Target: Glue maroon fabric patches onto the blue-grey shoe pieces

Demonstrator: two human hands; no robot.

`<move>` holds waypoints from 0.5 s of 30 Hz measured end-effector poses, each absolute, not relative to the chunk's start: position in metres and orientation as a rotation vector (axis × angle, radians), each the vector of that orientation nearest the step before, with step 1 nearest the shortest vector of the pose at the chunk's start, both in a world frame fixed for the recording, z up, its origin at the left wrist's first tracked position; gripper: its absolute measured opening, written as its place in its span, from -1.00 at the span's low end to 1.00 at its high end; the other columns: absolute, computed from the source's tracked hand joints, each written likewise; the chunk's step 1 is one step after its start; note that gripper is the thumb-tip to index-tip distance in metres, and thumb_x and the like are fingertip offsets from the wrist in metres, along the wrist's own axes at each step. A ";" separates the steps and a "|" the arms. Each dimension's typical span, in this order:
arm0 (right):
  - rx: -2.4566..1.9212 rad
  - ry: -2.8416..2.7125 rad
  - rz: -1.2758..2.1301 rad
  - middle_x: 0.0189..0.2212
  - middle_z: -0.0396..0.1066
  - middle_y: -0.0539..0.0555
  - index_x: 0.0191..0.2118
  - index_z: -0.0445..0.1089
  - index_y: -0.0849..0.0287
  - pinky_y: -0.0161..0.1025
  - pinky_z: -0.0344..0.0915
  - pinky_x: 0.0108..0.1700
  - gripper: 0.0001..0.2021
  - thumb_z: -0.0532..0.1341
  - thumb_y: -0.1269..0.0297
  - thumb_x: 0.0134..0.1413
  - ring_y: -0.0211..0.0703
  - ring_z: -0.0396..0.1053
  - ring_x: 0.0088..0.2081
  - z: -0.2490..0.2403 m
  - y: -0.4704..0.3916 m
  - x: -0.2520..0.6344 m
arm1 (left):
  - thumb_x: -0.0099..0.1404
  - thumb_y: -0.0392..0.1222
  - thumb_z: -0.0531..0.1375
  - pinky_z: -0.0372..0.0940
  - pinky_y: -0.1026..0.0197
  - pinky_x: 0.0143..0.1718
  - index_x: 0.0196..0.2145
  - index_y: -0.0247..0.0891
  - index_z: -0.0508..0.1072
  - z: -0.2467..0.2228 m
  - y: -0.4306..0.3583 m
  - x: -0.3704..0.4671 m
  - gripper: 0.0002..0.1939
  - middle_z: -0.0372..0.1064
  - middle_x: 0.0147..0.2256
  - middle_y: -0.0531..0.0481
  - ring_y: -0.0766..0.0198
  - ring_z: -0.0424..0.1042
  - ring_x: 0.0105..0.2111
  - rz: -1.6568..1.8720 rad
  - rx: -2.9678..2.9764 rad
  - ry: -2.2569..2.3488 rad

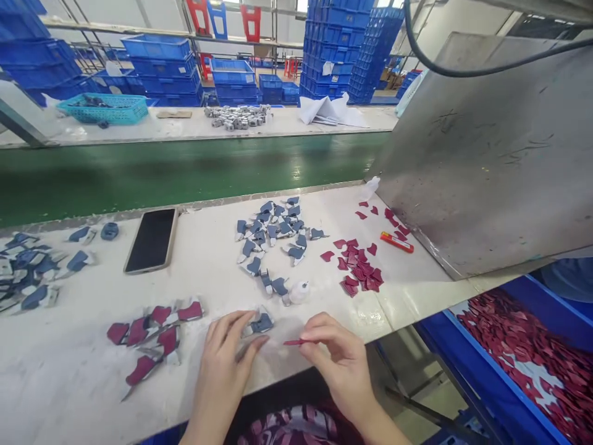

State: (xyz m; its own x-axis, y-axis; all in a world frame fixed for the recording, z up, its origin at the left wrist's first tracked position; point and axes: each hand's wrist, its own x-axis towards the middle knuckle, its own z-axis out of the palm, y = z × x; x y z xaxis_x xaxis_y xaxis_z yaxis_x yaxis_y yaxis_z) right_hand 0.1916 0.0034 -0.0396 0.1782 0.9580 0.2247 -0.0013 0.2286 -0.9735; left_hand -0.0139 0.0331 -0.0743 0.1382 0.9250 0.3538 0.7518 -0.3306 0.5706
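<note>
Near the table's front edge, my left hand has its thumb and fingers around a blue-grey and white part. To its right, my right hand pinches a thin dark red piece between thumb and fingers, a small gap away from the part. Beyond my hands lies a cluster of blue-grey and white parts, with a small white bottle at its near end. Loose dark red pieces are heaped to the right. Several parts with dark red faces rest left of my left hand.
A phone lies left of centre, with more blue-grey parts at far left. A red-orange tube sits near a slanted metal panel. At lower right stands a blue bin of dark red pieces.
</note>
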 end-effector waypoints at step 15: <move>-1.118 -1.073 1.055 -0.44 0.60 0.07 -0.38 0.62 0.05 -0.07 0.56 -0.12 -0.96 0.44 0.34 -0.02 0.08 0.58 -0.11 -0.007 0.006 0.162 | 0.03 -0.02 0.39 0.55 0.24 -0.29 -0.32 -0.07 0.62 -0.011 -0.001 0.012 -0.77 0.61 -0.37 0.07 0.09 0.62 -0.32 1.171 1.232 1.619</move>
State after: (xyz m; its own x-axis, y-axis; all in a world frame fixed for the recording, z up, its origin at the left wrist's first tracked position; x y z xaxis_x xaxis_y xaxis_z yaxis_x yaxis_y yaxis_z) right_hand 0.1619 0.0056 -0.0074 0.1631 0.9804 0.1101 -0.0934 0.1265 -0.9876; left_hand 0.0117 -0.0008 -0.0105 -0.2325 0.9715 -0.0471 0.2599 0.1088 0.9595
